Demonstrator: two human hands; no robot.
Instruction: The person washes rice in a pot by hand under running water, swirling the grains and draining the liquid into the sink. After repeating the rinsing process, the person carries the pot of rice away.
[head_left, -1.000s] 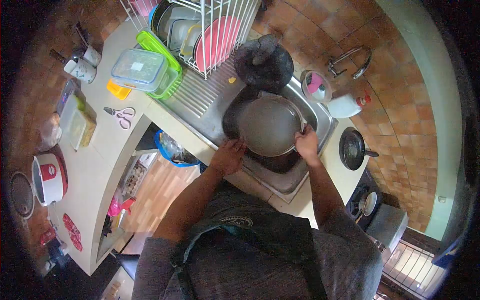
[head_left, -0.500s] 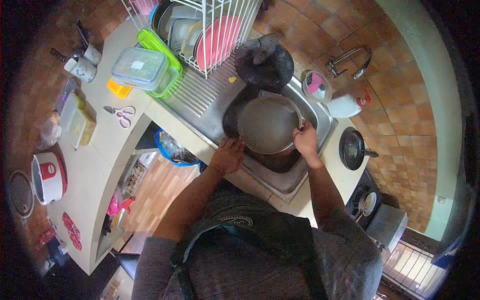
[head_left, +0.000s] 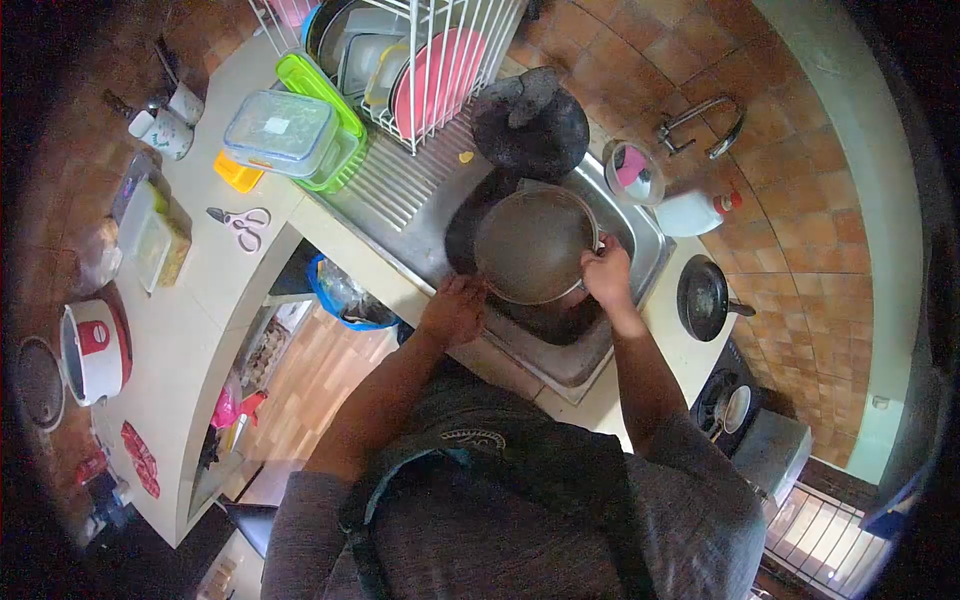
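Your right hand (head_left: pixel 607 274) hides some of the pan (head_left: pixel 537 245); the top edge crops the rack (head_left: pixel 414 80); your chest print (head_left: pixel 476 439) is illegible.

Kitchen; sink (head_left: pixel 577 372), dish rack (head_left: pixel 413 90)

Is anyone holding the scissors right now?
No, the scissors lie on the counter, while the left hand and right hand are at the round pan.

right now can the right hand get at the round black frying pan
Probably yes, once it lets go: the right hand holds the edge of the large round greyish-brown pan. Nothing seems to block the path across the metal sink rim and cream countertop to the round black frying pan.
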